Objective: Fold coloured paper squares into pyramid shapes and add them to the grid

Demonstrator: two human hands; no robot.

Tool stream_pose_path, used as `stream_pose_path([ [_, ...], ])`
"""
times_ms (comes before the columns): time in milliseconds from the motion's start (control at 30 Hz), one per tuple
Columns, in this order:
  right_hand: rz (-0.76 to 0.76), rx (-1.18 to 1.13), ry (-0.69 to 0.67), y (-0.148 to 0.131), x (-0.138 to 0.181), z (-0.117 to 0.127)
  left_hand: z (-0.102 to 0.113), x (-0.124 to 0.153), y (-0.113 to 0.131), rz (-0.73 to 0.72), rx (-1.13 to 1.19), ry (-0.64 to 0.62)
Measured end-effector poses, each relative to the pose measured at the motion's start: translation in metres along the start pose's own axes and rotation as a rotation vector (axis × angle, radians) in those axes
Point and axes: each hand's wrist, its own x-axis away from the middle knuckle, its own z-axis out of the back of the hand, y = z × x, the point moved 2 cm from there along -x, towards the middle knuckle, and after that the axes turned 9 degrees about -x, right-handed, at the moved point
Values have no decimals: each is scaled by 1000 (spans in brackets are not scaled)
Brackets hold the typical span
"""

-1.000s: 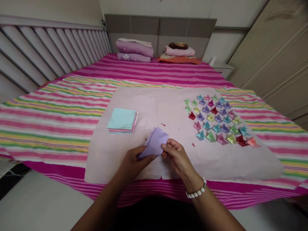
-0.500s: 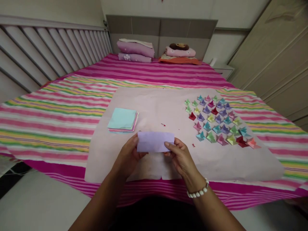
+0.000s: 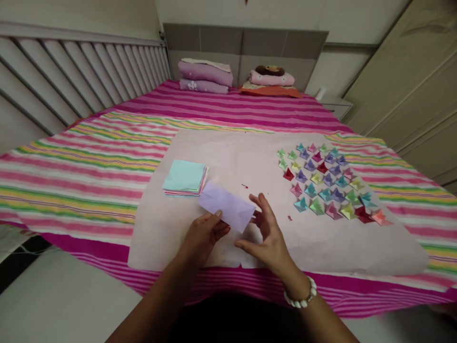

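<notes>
A folded lilac sheet of origami paper [image 3: 228,206], now a tilted rectangle with faint creases, is pinched at its lower edge by my left hand [image 3: 205,233]. The thumb lies on top and the fingers are underneath. Just right of the sheet, my right hand [image 3: 267,238] is open, its thumb and fingers apart and its fingertips close to the paper's right end. Beyond my left hand sits a stack of square coloured paper [image 3: 184,175] with light blue on top. Several small folded paper boats [image 3: 325,194] in many colours stand in rows at the right.
A large pale paper sheet [image 3: 228,152] lies under everything on a striped bedspread [image 3: 89,166]. Small red scraps [image 3: 289,218] dot it. Folded purple bedding [image 3: 205,76] and a pink bundle [image 3: 271,77] rest by the headboard. A slatted rail [image 3: 89,71] runs along the left.
My right hand has let go of the lilac paper and opened to its right. My left hand keeps hold at the lower edge, and the paper has turned, its right end dipping.
</notes>
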Motion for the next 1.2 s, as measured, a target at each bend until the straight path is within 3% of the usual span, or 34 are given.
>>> stream_pose_path([
  [100,169,297,-121,-9,-1,9,1,4,4,26,-29,-46],
  [167,199,341,-138,-13,-3,10,1,7,4,26,-47,-73],
  [467,-183,-188,121,-4,-8,-1,-4,10,-2,-199,-209,-173],
  [633,-217,-252,181,5,-5,-3,-4,9,-6,-283,-256,-249],
  [833,-329,-417,137,7,-8,-3,1,6,-6,-242,-373,-112],
  [933,-326,-389,84,3,-12,-4,0,7,-2,-264,-500,-139],
  [1033,-332,-367,97,2,-13,-6,-3,8,0,-300,-439,-140],
  [1200,-437,-469,151,6,-11,-10,-1,11,1,-463,-442,67],
])
